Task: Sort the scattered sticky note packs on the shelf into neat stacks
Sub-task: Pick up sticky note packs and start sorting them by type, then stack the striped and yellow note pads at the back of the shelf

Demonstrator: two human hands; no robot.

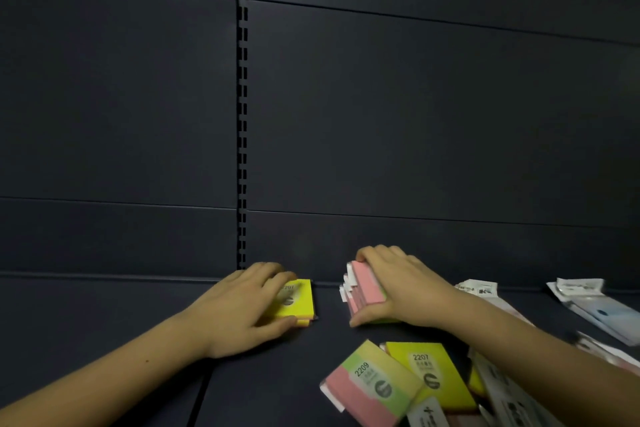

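Both my hands on sticky note packs at the shelf's back edge.

My left hand (242, 305) fingers curl around a yellow stack (298, 300); my right hand (398, 288) fingers clasp a pink stack (365, 288). Loose packs (391, 381) lie jumbled toward the dark shelf (104, 305)'s front right.

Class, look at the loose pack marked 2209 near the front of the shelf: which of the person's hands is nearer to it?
Right. The right hand grips a pink stack just behind the 2209 pack; the left hand holds a yellow pack farther left.

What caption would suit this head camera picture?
Left hand grips a yellow sticky note pack while right hand holds a pink stack on the dark shelf.
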